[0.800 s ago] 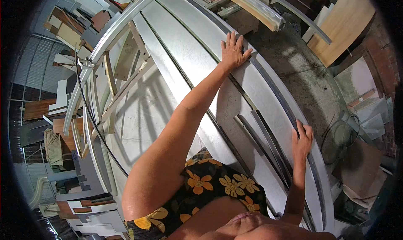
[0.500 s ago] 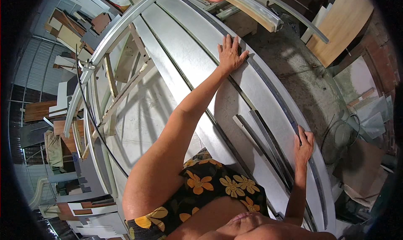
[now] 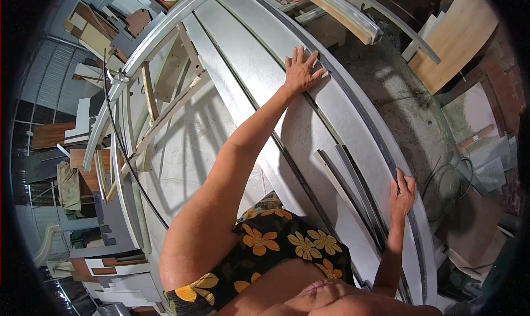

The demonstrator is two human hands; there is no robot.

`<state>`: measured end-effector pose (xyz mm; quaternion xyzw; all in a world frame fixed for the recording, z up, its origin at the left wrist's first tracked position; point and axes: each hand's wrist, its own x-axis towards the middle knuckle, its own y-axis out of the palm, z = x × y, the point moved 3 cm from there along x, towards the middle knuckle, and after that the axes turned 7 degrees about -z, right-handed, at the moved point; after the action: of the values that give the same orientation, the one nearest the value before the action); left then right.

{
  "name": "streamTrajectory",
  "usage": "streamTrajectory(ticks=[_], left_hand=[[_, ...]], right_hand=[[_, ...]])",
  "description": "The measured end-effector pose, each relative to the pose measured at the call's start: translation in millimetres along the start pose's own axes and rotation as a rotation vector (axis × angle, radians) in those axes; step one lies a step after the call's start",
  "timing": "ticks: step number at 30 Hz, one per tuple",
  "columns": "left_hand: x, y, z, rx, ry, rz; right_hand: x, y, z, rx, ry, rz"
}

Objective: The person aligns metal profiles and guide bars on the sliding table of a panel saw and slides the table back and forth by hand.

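Observation:
A long curved silver panel [image 3: 353, 133] stretches in front of me, with dark grooves along it and a dark strip [image 3: 370, 117] following its outer edge. My left hand [image 3: 302, 72] lies flat on the panel with fingers spread, its fingertips at the dark strip. Lower down, my right hand [image 3: 404, 197] has bent fingers and thumb on either side of the same strip, pinching it; a small dark blue mark shows on the strip just beyond. Between my body and the right hand, two narrow metal bars [image 3: 346, 178] lie lengthwise on the panel.
At the left stands a curved metal frame [image 3: 149, 51] with struts and a thin black rod [image 3: 118, 145]. Stacked boards [image 3: 105, 31] line the far left. Beyond the panel are more curved profiles [image 3: 353, 23], a wooden sheet [image 3: 455, 45] and a concrete floor [image 3: 381, 78].
The whole view has shifted slightly. My left hand's fingers are spread a little wider and sit slightly farther left on the panel. The right hand keeps its place on the strip.

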<state>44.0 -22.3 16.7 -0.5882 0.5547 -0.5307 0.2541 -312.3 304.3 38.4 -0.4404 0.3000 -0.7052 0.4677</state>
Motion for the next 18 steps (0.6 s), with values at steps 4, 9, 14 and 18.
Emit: streamTrajectory(ticks=[4, 9, 14, 18], left_hand=[[1, -2, 4, -0.001, -0.034, -0.009], [-14, -27, 68, 0.062, -0.28, -0.221], [-41, -69, 142, 0.276, -0.601, -0.208], [-62, -81, 169, 0.296, -0.757, -0.201]], right_hand=[[0, -1, 2, -0.012, -0.002, -0.007], [2, -2, 7, -0.031, 0.007, 0.006], [2, -3, 7, -0.031, 0.006, 0.007], [1, -1, 3, -0.046, -0.032, -0.004]])
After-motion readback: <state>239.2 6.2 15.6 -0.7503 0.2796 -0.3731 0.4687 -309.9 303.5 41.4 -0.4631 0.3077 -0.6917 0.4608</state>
